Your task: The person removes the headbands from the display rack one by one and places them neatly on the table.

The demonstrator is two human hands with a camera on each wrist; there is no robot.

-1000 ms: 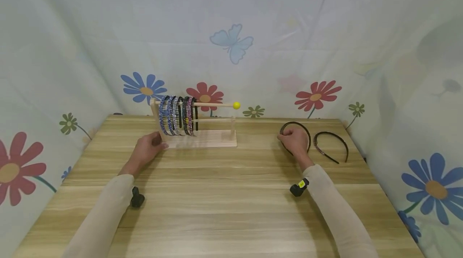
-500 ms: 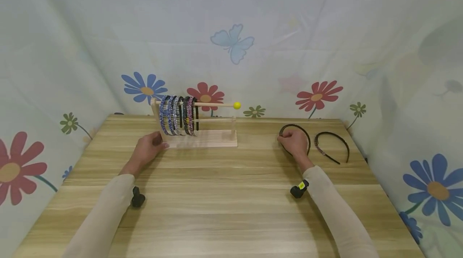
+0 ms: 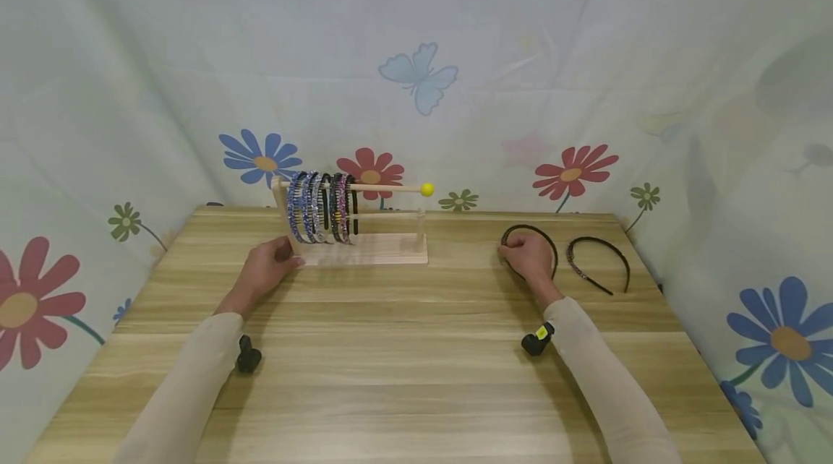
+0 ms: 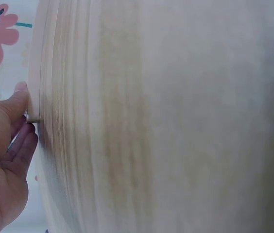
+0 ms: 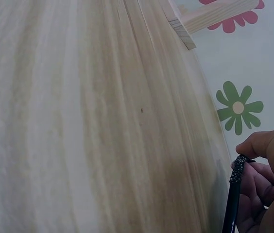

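At the left, my left hand (image 3: 265, 267) grips the end of the wooden headband stand's base (image 3: 384, 251). In the left wrist view its thumb (image 4: 18, 99) lies on the base, with the fingers against the end. Several glittery headbands (image 3: 317, 207), blue, silver, dark and pink, hang side by side on the stand's upper rod (image 3: 390, 188). My right hand (image 3: 530, 256) pinches a black headband (image 3: 555, 240) by its left side, apart from the stand. The right wrist view shows small sparkling stones on the pinched part (image 5: 237, 170); the palm hides some of the band.
Another black headband (image 3: 599, 240) with stones along one side lies on the wooden table (image 3: 390, 363), just right of my right hand. A yellow ball (image 3: 426, 189) caps the rod's right end. Behind the table hangs a flowered cloth (image 3: 494, 74).
The headband in my right hand has sunk very slightly at its top edge. My left hand keeps its place on the stand.
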